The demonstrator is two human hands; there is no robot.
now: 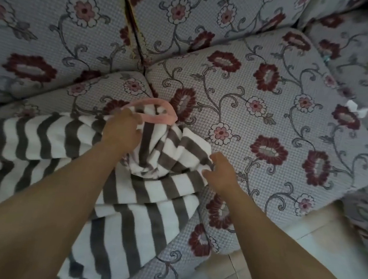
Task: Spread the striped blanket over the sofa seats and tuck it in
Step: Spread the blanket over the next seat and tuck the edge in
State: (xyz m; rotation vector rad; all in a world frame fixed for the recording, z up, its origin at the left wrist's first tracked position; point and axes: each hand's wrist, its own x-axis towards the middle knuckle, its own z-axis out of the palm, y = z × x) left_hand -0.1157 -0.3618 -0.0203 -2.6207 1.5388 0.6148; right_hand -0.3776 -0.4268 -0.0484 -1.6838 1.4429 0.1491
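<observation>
The striped blanket (45,140), grey and white with a pink trimmed edge (158,117), lies bunched over the left sofa seat and hangs down its front. My left hand (121,129) grips the blanket's upper edge beside the pink trim. Lower down, my right hand (220,171) pinches a fold at the blanket's right side. The right sofa seat (280,125), floral grey with dark red flowers, lies uncovered beyond both hands.
Floral back cushions (66,29) rise behind the seats, with a dark gap (132,28) between them. Another floral cushion (364,55) stands at the far right. A small white scrap (357,109) lies at the seat's right edge. Pale tiled floor (302,250) shows at the lower right.
</observation>
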